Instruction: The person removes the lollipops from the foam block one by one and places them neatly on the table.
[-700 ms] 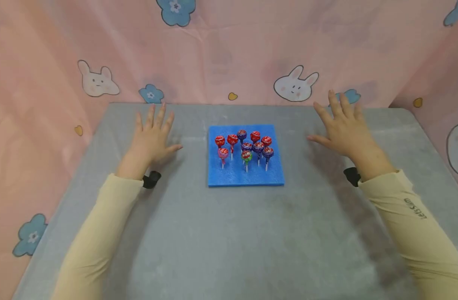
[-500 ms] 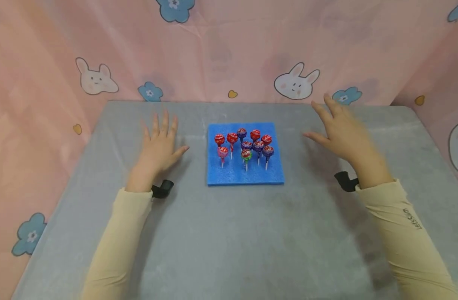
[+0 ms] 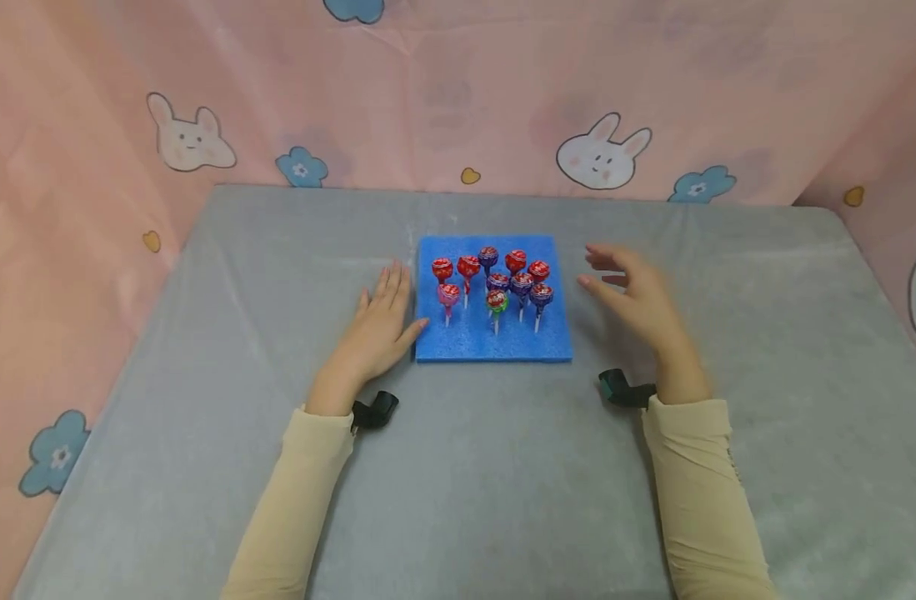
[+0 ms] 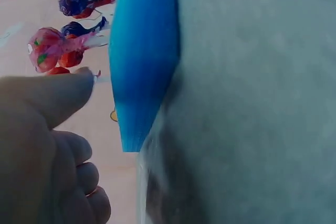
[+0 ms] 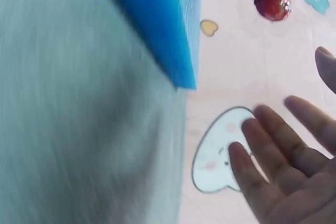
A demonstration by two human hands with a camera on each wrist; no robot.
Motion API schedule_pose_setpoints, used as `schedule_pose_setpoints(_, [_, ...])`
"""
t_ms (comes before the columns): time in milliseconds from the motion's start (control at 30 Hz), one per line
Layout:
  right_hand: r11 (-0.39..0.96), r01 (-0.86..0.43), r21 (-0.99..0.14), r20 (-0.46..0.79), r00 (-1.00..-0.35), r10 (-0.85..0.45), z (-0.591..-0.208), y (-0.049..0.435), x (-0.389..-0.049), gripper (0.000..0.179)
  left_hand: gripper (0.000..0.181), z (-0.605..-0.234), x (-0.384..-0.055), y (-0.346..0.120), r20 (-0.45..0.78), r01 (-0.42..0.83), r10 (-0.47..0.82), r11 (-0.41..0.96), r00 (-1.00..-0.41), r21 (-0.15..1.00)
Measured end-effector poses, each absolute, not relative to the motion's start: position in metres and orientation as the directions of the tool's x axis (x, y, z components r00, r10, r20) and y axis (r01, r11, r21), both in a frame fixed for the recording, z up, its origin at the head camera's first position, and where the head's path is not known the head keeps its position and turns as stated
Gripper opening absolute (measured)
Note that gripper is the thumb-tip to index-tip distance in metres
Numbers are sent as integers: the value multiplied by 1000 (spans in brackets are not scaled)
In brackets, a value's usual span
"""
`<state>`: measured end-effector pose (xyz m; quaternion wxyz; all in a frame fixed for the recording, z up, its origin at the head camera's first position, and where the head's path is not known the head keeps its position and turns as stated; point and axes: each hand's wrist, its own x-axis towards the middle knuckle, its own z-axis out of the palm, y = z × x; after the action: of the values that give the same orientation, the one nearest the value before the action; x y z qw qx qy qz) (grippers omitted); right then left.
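A blue foam board (image 3: 458, 343) lies on the grey table, with several wrapped lollipops standing upright by their sticks in it. Their wrappers are red, purple, pink and green; the green lollipop (image 3: 497, 303) and the pink lollipop (image 3: 448, 295) stand in front. My left hand (image 3: 375, 337) is beside the board's left edge, fingers straight, its thumb tip over that edge; whether it touches cannot be told. To the right of the board, apart from it, my right hand (image 3: 633, 296) hovers with relaxed, slightly bent fingers and holds nothing. In the right wrist view its fingers (image 5: 278, 150) are spread.
The grey table (image 3: 495, 483) stretches around the board on all sides. A pink curtain (image 3: 458, 100) with rabbits and flowers hangs behind the table's far edge and along both sides. Dark wrist cameras (image 3: 375, 410) stick out from both sleeves.
Both hands have come inward toward the board, the left to its left edge and the right closer to its right side. The right fingers have bent more. The head view has shifted slightly.
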<state>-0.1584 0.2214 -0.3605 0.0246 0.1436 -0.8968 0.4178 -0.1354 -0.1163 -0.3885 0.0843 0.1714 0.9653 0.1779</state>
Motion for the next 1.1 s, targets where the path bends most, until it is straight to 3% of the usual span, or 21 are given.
schedule_pose_setpoints(467, [380, -84, -921, -82, -912, -402, -378, 202, -152, 22, 72, -396, -131, -109, -135, 371, 442, 855, -887, 362])
schedule_pose_setpoints(1100, [414, -167, -895, 4, -930, -366, -393, 195, -150, 9, 71, -400, -126, -107, -105, 387, 447, 853, -889, 350])
